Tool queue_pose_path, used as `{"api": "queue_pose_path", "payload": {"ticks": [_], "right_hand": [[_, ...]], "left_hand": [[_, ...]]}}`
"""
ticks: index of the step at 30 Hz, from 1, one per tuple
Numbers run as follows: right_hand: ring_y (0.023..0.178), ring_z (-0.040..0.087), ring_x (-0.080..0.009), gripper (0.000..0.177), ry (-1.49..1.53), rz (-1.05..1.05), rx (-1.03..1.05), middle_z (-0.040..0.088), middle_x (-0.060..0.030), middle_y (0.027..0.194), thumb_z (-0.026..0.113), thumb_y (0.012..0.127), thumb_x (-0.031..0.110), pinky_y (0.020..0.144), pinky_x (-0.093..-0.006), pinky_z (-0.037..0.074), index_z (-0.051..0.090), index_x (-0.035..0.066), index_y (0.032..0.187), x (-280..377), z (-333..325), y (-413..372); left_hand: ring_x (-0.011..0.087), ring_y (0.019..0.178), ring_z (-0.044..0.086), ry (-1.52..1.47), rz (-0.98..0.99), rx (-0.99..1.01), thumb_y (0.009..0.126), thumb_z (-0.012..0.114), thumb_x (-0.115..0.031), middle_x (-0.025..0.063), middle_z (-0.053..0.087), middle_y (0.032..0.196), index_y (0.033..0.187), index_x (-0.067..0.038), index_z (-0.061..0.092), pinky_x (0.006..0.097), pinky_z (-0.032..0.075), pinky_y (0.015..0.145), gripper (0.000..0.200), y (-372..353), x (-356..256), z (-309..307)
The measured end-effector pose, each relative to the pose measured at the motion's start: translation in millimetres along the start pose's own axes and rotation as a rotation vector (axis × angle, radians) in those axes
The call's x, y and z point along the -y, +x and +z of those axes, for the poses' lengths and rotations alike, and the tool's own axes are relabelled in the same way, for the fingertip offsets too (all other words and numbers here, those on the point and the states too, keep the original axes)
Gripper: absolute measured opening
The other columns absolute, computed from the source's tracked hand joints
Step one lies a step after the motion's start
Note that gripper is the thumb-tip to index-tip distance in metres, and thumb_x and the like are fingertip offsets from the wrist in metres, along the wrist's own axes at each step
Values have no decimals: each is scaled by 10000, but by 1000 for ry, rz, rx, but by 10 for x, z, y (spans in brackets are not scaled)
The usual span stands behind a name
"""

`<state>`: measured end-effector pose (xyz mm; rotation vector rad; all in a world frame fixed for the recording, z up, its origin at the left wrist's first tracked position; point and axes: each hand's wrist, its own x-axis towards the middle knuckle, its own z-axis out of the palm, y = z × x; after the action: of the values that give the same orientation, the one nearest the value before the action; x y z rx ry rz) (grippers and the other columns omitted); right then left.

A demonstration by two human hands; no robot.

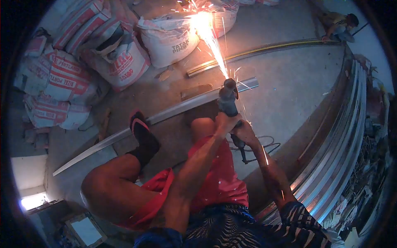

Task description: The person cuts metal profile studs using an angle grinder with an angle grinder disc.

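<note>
An angle grinder [227, 99] is gripped in both my hands, its disc end against a long metal channel [182, 106] near that channel's right end. Bright sparks [213, 47] stream away from the disc toward the sacks. My left hand [227, 122] is closed around the front of the grinder body. Just behind it, my right hand [245, 133] is wrapped round the rear part. The grinder's tail and cord hang below the hands. My foot in a flip-flop [138, 122] rests by the channel.
Cement sacks [68, 80] are piled at the left, with open filled sacks [167, 39] at the back. Another person [339, 27] crouches at the far right beside a long metal piece [264, 49]. Stacked metal channels [343, 136] line the right side. A cord [269, 144] loops on the floor.
</note>
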<state>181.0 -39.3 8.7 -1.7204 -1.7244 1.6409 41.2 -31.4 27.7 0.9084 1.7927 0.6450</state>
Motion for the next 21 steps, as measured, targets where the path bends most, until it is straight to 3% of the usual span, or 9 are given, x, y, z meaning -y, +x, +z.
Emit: {"api": "queue_pose_path", "payload": {"ticks": [6, 12, 15, 18, 19, 21], "right_hand": [[963, 689, -276, 511, -14, 18, 2, 719, -143, 1031, 797, 719, 311, 839, -377, 528, 647, 13, 1107, 92, -29, -65], [889, 695, -271, 423, -61, -75, -74, 710, -173, 953, 760, 754, 227, 782, -383, 524, 645, -41, 1060, 186, -39, 8], [921, 690, -311, 456, 46, -113, -64, 704, -201, 978, 749, 762, 305, 812, -403, 519, 649, -26, 1060, 399, -106, 10], [933, 685, -331, 526, -89, -172, -42, 706, -204, 977, 745, 750, 411, 837, -417, 516, 658, -3, 1062, 356, -155, 167], [925, 686, -330, 523, -135, -244, -37, 709, -196, 972, 746, 746, 412, 835, -416, 517, 662, 4, 1063, 340, -129, 206], [935, 686, -333, 516, -183, -236, -34, 709, -193, 986, 750, 748, 411, 832, -421, 519, 670, 9, 1062, 374, -117, 253]], "left_hand": [[294, 863, 729, 10, 1, 4, 644, 786, -444, 199, 729, 901, 898, 24, 725, 384, 567, 780, 536, -37, -58, -22], [298, 833, 724, -141, 285, -110, 645, 798, -488, 183, 728, 876, 891, 19, 716, 395, 564, 735, 569, 347, 252, 189], [327, 859, 715, -55, 177, 23, 644, 795, -509, 176, 727, 892, 923, 17, 714, 403, 556, 752, 601, 200, -134, -115], [344, 924, 705, 12, 149, -62, 643, 785, -518, 178, 728, 948, 963, 4, 715, 405, 546, 807, 616, 557, 45, 25], [335, 995, 692, 83, -30, -42, 646, 771, -515, 193, 723, 995, 1003, -5, 712, 404, 532, 858, 626, 478, -92, -48], [328, 1013, 689, -1, 54, -34, 640, 767, -518, 197, 721, 1012, 1011, -7, 714, 407, 529, 868, 634, 691, 130, -25]]}}
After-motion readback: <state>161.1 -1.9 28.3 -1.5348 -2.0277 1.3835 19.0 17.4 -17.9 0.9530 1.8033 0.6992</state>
